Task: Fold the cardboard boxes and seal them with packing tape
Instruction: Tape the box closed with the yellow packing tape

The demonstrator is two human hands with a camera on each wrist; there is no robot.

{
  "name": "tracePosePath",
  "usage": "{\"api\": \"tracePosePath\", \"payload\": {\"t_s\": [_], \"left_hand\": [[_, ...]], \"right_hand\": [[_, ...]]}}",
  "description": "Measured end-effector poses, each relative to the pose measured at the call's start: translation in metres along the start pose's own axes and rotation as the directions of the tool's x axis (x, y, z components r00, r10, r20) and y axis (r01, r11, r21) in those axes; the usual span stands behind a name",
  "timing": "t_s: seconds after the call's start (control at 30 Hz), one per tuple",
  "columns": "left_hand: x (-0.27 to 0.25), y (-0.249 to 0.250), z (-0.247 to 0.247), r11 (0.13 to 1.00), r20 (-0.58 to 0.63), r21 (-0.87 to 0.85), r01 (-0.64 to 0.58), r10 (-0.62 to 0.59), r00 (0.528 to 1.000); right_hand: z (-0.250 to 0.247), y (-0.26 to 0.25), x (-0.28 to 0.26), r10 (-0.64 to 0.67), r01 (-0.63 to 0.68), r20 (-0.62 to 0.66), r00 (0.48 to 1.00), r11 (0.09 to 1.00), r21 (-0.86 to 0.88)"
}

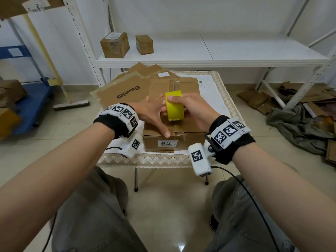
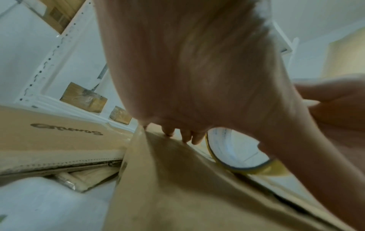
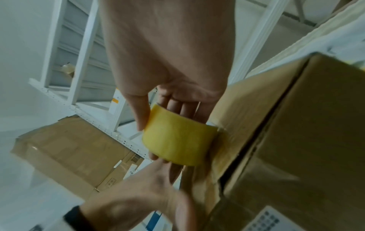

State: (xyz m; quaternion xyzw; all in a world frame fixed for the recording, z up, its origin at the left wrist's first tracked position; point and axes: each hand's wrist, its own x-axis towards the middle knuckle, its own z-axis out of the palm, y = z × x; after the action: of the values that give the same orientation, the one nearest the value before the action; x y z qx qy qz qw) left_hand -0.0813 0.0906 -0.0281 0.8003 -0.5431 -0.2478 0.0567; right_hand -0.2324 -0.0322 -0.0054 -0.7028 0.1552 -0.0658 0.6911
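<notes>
A brown cardboard box (image 1: pixel 181 142) with a white label reading 7719 (image 1: pixel 167 143) stands at the front of the small table. My right hand (image 1: pixel 192 108) grips a yellow roll of packing tape (image 1: pixel 175 108) just above the box top, thumb across the roll's face. My left hand (image 1: pixel 152 113) lies open beside the roll, its thumb pressing on the box's front top edge and its fingers stretched toward the roll. The right wrist view has the tape roll (image 3: pixel 177 140) held against the box's seam (image 3: pixel 256 140). In the left wrist view the roll's rim (image 2: pixel 247 168) shows past the palm.
Flattened cardboard sheets (image 1: pixel 127 91) are piled behind the box on the lace-edged tablecloth (image 1: pixel 145 159). Two small taped boxes (image 1: pixel 115 44) (image 1: pixel 144 44) stand on the white shelf (image 1: pixel 200 60). A blue cart (image 1: pixel 31 106) is at left. Cardboard scraps and cloth (image 1: pixel 300 124) lie on the floor at right.
</notes>
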Motion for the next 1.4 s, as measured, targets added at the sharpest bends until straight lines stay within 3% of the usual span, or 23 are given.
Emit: {"api": "tracePosePath", "payload": {"t_s": [0.1,0.2,0.3,0.53,0.83,0.97,1.17,1.3,1.4], "left_hand": [[0.0,-0.01,0.012,0.998,-0.077,0.048,-0.041,0.045,0.996],[0.008,-0.01,0.018,0.988,-0.182,-0.065,-0.137,0.123,0.976],[0.016,0.004,0.01,0.983,-0.289,-0.114,-0.145,0.106,0.951],[0.028,0.004,0.014,0.996,-0.282,-0.068,-0.055,0.034,0.959],[0.021,0.001,0.017,0.974,-0.371,-0.185,-0.128,0.051,0.927],[0.024,-0.002,0.019,0.992,-0.33,-0.086,-0.09,0.057,0.942],[0.021,0.006,0.013,0.995,-0.162,0.094,0.022,-0.007,0.987],[0.02,0.011,0.012,0.992,-0.138,0.111,0.066,-0.051,0.989],[0.019,0.013,0.012,0.993,-0.134,0.096,0.069,-0.055,0.989]], "right_hand": [[0.001,0.0,-0.001,-0.031,0.033,-0.03,0.999,0.996,0.086],[0.0,-0.001,0.005,-0.072,0.083,-0.079,0.994,0.985,0.15],[-0.005,-0.004,0.013,-0.094,0.115,-0.133,0.987,0.979,0.168],[-0.017,0.009,0.006,-0.021,0.029,-0.084,0.996,0.995,0.093],[-0.012,-0.002,-0.003,0.067,-0.067,-0.026,0.997,0.998,0.018],[-0.019,-0.013,-0.013,0.155,-0.157,0.038,0.987,0.987,0.043],[-0.021,-0.016,-0.029,0.204,-0.206,0.076,0.976,0.978,0.018],[-0.018,-0.011,-0.036,0.236,-0.236,0.023,0.972,0.971,0.041],[-0.015,-0.002,-0.05,0.292,-0.296,0.081,0.953,0.955,0.03]]}}
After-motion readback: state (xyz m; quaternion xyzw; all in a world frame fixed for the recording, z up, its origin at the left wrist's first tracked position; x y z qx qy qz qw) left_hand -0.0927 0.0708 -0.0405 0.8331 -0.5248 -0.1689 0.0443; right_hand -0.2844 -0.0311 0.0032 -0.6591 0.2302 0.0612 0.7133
